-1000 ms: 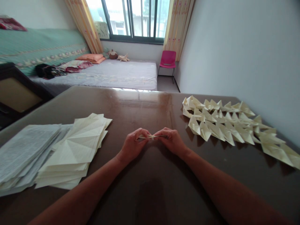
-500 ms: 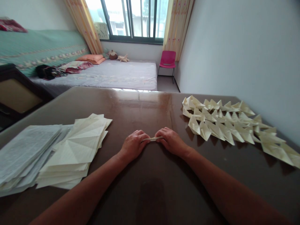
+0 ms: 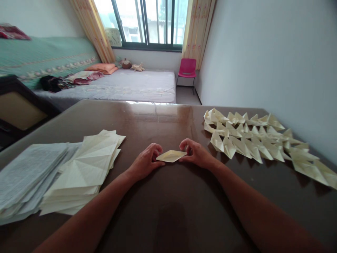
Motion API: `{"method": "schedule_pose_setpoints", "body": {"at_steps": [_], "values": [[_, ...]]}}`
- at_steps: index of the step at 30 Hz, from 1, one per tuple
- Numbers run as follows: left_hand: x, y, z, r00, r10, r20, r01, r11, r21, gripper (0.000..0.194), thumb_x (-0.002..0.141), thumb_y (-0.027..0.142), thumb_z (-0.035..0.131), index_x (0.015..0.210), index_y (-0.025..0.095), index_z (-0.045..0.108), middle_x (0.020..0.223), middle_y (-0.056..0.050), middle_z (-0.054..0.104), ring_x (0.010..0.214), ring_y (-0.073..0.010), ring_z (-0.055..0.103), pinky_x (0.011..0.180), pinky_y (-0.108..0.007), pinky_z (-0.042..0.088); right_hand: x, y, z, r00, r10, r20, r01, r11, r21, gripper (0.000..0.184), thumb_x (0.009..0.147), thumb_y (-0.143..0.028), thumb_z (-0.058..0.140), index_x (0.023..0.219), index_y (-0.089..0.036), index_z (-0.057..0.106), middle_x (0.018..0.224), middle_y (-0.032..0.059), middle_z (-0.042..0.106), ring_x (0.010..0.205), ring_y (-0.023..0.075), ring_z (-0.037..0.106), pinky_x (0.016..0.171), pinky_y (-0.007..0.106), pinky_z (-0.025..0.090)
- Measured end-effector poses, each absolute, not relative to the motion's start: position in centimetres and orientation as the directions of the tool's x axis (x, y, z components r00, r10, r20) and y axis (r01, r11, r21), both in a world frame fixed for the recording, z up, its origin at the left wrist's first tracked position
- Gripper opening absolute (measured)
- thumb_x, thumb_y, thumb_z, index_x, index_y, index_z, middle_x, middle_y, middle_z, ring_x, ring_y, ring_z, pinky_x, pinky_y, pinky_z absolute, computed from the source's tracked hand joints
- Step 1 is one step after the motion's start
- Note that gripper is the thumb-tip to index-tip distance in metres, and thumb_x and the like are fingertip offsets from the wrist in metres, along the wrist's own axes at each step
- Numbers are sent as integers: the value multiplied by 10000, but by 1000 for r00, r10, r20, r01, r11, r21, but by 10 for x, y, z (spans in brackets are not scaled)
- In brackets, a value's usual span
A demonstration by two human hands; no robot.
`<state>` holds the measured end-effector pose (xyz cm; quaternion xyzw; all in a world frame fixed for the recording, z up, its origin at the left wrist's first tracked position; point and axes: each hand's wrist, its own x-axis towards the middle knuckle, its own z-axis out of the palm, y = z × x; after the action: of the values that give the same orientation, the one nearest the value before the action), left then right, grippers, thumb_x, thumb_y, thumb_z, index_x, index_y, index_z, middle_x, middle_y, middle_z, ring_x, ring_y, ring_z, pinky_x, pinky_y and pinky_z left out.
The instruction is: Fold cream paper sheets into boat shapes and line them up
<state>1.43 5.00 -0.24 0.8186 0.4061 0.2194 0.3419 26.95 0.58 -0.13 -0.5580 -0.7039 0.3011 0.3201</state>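
Note:
A small cream folded paper piece (image 3: pixel 171 155), a flat diamond shape, sits just above the dark brown table (image 3: pixel 168 211) in front of me. My left hand (image 3: pixel 145 162) pinches its left tip and my right hand (image 3: pixel 196 154) pinches its right tip. Both hands have their fingers curled and rest near the tabletop.
A stack of creased cream sheets (image 3: pixel 84 168) lies at the left, beside a pile of grey-white printed sheets (image 3: pixel 26 175). Several finished folded paper boats (image 3: pixel 252 138) lie in rows at the right, along the wall. Beyond the table are a bed (image 3: pixel 118 84) and a pink chair (image 3: pixel 187 68).
The paper was a narrow strip pressed between my hands; my hands have moved apart and it has spread into a flat diamond.

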Motion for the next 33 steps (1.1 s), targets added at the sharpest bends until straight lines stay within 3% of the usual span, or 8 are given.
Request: {"method": "schedule_pose_setpoints", "body": {"at_steps": [3,8,13,17,28,31,33], "values": [[12,52,-5,604,786,128,441,-464,768,372,706,316,736,977,211,503,918,21,543,685,-98,528,649,-233,465,274,6,-2,-193,977,89,524,179,-833,331,654,-315,771,902,-198,586,705,-53,550,589,88,485,545,206,387],[13,52,-6,651,728,218,399,-572,717,139,849,330,589,868,198,552,911,4,565,744,-107,526,665,-221,445,273,8,-10,-194,975,112,398,182,-899,144,757,-308,672,804,-176,639,737,-11,639,676,118,563,635,227,439],[12,51,-5,647,690,324,427,-680,596,151,888,335,540,958,210,585,1082,-29,563,740,-95,542,689,-224,452,270,9,-13,-134,968,211,438,249,-864,120,756,-283,665,811,-177,655,778,1,680,706,131,595,674,238,466],[13,55,-6,657,657,369,416,-724,550,163,902,311,516,838,203,619,983,-27,582,812,-116,570,749,-228,454,270,10,-12,-141,961,240,459,278,-844,101,753,-263,664,798,-175,685,806,16,701,730,144,616,712,257,486],[19,63,-13,692,605,394,398,-775,491,218,915,337,475,837,200,625,930,-36,594,835,-152,592,797,-282,477,264,15,-19,-160,928,336,508,369,-779,141,798,-289,641,823,-178,725,817,18,728,721,143,640,714,240,488],[19,69,-18,687,613,391,380,-761,526,216,906,364,474,880,214,628,956,-34,584,834,-160,605,792,-297,506,265,16,-20,-140,924,355,554,370,-746,151,806,-304,636,834,-184,724,797,14,726,699,138,637,688,231,485],[19,74,-21,639,662,391,347,-702,622,266,875,387,513,1076,234,595,1071,-45,552,806,-149,622,727,-287,543,266,16,-20,-97,928,361,586,346,-732,142,809,-296,631,832,-186,719,784,10,723,696,137,637,673,224,485]]}}
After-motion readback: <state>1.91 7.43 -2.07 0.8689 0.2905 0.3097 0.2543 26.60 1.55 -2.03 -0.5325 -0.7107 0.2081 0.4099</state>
